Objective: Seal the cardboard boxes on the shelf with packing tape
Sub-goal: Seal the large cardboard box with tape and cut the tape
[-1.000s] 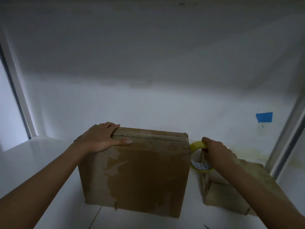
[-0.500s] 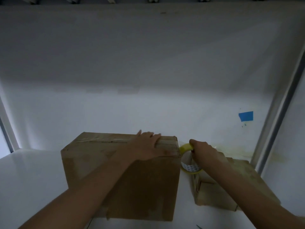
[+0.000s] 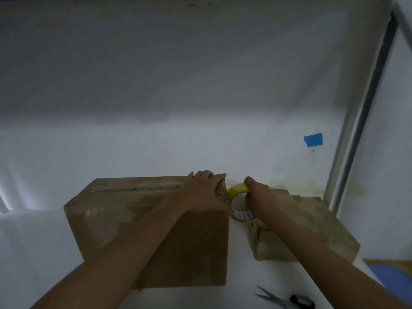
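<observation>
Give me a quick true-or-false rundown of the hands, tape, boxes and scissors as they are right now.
1. The left hand presses on the right end of the large brown cardboard box. True.
2. The right hand holds nothing. False: it grips the yellow roll of packing tape.
3. The smaller flat cardboard box is stacked on the large box. False: it sits on the white shelf, to the large box's right.
4. The black-handled scissors lie on the shelf, untouched. True.
5. The tape roll is between the two boxes. True.
</observation>
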